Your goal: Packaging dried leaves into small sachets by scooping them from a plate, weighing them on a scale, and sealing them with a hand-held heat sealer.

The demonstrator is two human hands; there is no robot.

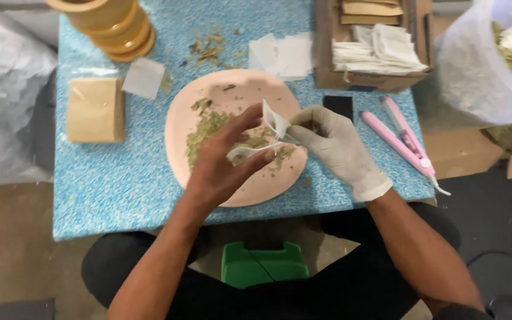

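White, thin and papery: small filter sachet (275,123) held up over pale pink round plate (241,98), mouth pulled apart between both hands. Head view, the only one, looking straight down.

Sachet's long axis roughly up-left to lower-right, open flap standing up towards top of frame, lower edge drooping left as curled strip above plate's middle. Sits between the two hands, touching both; neither nearer than the other.

Bare left hand (223,160) coming in from lower left, thumb and fingertips pinched closed on sachet's lower, curled edge; other fingers curved beneath, over scattered dried green leaf pieces (205,127) on plate. Whether any leaf lies under those fingers cannot be told.

Gloved right hand (339,151), in whitish work glove, coming in from lower right, fingertips closed on sachet's right edge just beside upright flap. Both grips tight on thin paper, not spread.

Around: blue speckled tabletop (114,178) under plate; flat tan paper packet (95,109) well apart to left; stack of more white sachets (377,50) in brown cardboard box (327,71) at upper right; pink handheld heat sealer (407,142) just right of gloved hand, not touched; clear plastic bag of dried leaves (481,65) at far right edge.
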